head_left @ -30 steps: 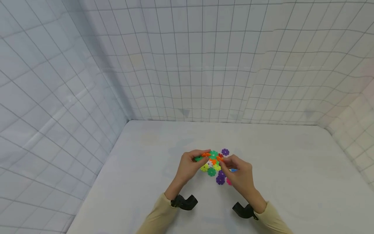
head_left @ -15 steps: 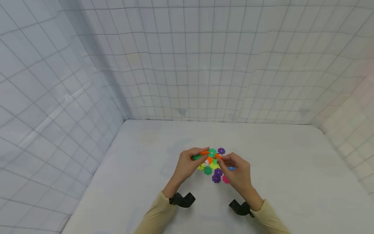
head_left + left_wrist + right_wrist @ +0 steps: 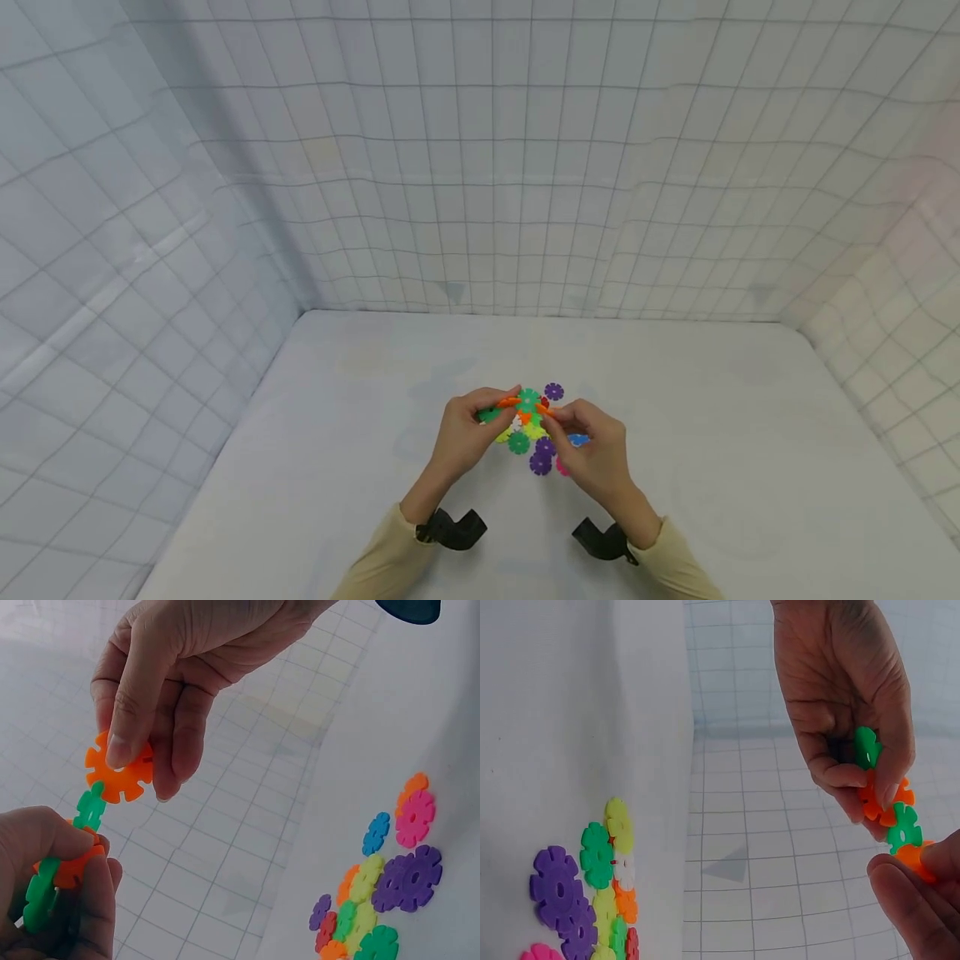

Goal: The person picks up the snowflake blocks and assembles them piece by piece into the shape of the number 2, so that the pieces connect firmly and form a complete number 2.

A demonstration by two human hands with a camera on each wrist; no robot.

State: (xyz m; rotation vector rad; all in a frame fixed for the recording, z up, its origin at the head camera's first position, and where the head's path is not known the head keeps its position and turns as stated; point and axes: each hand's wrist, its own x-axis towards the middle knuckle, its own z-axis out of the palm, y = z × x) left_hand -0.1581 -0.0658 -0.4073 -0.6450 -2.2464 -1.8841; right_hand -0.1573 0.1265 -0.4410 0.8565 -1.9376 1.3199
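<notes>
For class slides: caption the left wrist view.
Left hand and right hand each pinch an orange disc, linked by a green disc; coloured discs lie on the table.

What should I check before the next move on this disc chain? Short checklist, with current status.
1. Left hand gripping the left orange disc: ok.
2. Right hand pinching the right orange disc: ok.
3. Middle green disc meeting both orange discs: ok.
4. Its slots fully seated: cannot tell; too small.
5. End green disc firmly joined to the left orange disc: cannot tell; the left hand covers part of it.
6. Spare discs on the table spread apart for easy picking: not ok; the purple discs, for one, overlap.
</notes>
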